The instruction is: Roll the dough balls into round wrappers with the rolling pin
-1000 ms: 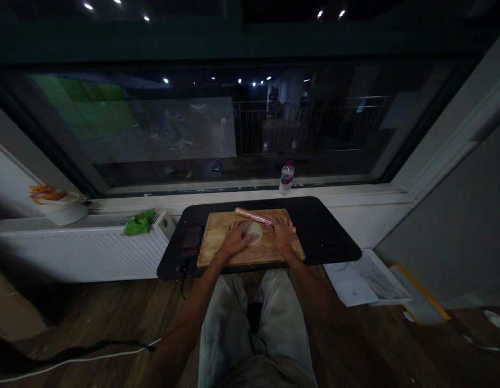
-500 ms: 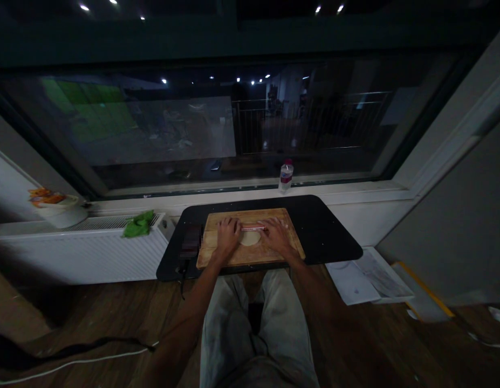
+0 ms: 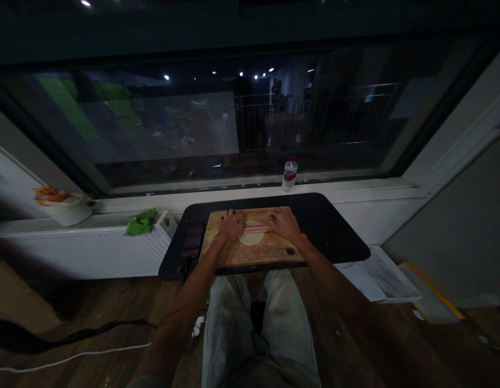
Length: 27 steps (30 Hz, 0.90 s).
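Observation:
On a wooden cutting board (image 3: 269,255) lies a flat, pale round of dough (image 3: 252,238). A thin red-and-white rolling pin (image 3: 256,228) crosses its upper part, with dough showing on both sides. My left hand (image 3: 232,224) is over the pin's left end, fingers bent and pressing down. The right end is under my right hand (image 3: 284,222), its fingers curled over it. Both hands hide the ends of the pin.
The board rests on a small black table (image 3: 334,231) by a window. A water bottle (image 3: 289,173) stands on the sill behind. To the left are a dark object (image 3: 193,240), a green cloth (image 3: 141,222) on the radiator (image 3: 112,250) and a white pot (image 3: 69,210).
Both hands and the pin have shifted slightly away from me on the board. More dough shows around the pin, and the board's hole is now visible. The camera view has shifted slightly.

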{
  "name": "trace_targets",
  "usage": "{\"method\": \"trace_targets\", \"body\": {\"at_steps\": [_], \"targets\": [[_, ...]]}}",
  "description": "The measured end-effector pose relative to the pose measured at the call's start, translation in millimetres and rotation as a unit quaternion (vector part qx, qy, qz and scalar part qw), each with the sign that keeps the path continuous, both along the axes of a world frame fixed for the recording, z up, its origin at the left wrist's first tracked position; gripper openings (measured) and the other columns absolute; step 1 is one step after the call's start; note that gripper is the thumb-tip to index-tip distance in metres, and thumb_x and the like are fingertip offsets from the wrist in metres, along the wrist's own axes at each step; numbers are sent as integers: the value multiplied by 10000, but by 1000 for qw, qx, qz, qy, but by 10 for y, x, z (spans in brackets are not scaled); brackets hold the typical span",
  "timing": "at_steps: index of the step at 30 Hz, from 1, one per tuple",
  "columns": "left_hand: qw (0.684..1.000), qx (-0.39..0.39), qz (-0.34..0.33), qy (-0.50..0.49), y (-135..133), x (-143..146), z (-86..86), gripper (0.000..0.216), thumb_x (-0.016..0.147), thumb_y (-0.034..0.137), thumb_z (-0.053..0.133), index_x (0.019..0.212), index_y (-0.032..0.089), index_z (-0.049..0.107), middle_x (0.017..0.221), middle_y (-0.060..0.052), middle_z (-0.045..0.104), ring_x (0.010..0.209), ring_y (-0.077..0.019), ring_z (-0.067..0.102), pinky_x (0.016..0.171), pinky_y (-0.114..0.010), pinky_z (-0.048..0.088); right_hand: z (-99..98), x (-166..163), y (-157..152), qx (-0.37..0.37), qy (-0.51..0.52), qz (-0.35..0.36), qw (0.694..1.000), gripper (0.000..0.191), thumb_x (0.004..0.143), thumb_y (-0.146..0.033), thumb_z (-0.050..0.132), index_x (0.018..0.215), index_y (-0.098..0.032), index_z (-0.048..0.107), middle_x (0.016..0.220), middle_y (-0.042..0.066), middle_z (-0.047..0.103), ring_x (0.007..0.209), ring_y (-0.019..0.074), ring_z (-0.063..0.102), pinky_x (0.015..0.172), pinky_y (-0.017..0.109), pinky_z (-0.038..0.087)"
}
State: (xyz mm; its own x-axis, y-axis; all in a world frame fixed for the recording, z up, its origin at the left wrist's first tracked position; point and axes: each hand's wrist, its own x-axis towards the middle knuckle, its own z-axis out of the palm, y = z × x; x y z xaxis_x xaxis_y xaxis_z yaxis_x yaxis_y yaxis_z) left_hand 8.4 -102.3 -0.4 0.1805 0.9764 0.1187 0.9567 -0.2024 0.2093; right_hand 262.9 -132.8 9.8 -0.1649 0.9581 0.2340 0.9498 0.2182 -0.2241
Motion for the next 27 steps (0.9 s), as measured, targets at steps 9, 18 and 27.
{"method": "trace_targets", "body": {"at_steps": [9, 18, 27], "targets": [[999, -7, 31, 12, -59, 70, -37, 562, 1058, 293, 553, 1610, 218, 627, 1663, -222, 603, 1674, -427, 405, 1303, -632, 398, -234, -62, 59, -26, -12, -109, 994, 585, 1053, -397, 645, 1619, -246, 653, 1579, 190, 674, 1481, 381, 508, 1207, 538, 409], [998, 54, -9, 32, -491, 5, -118, 486, 1149, 330, 419, 1550, 227, 675, 1585, -164, 683, 1626, -359, 471, 1325, -551, 373, -155, -207, -411, 5, -51, -129, 990, 468, 1162, -335, 432, 1384, -159, 805, 1520, 174, 741, 1488, 300, 599, 1269, 394, 386], [996, 91, -20, 2, -758, -21, -208, 463, 1158, 311, 411, 1481, 181, 716, 1558, -147, 719, 1635, -349, 492, 1338, -505, 388, -174, -248, -728, 30, -56, -119, 991, 513, 1171, -304, 404, 1513, -98, 726, 1579, 213, 694, 1552, 332, 549, 1319, 448, 343]]}}
